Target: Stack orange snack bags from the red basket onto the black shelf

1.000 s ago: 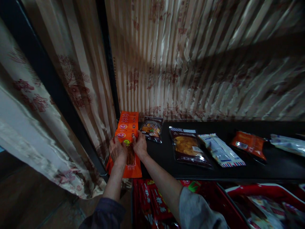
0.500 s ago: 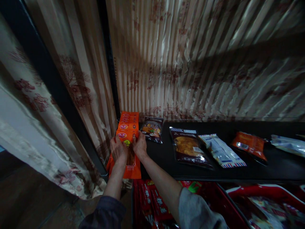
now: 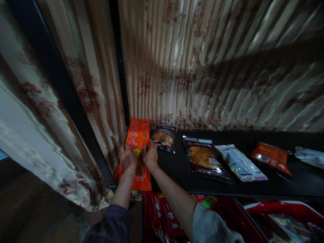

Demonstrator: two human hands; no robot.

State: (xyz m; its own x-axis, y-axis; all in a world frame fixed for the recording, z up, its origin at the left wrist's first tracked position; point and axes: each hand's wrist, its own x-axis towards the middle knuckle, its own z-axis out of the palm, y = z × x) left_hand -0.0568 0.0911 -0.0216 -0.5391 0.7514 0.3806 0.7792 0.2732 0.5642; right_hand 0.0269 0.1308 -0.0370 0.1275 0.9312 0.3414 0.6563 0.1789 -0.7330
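Orange snack packets lie overlapped in a row at the left end of a black shelf. My left hand grips the left edge of the front packet, fingers bent over it. On the packet's right edge, my right hand pinches with the thumb on top. Brown strips show through the packet's window between my hands. Just right of the row lies a dark snack bag, apart from my right hand.
Along the shelf lie a larger brown bag, a white-blue bag, an orange bag and a pale bag. Below are red packets and a red basket. A dark post and curtains bound the shelf.
The view has shifted slightly, so the shelf and bags appear a little further right. Both hands stay on the front orange packet.
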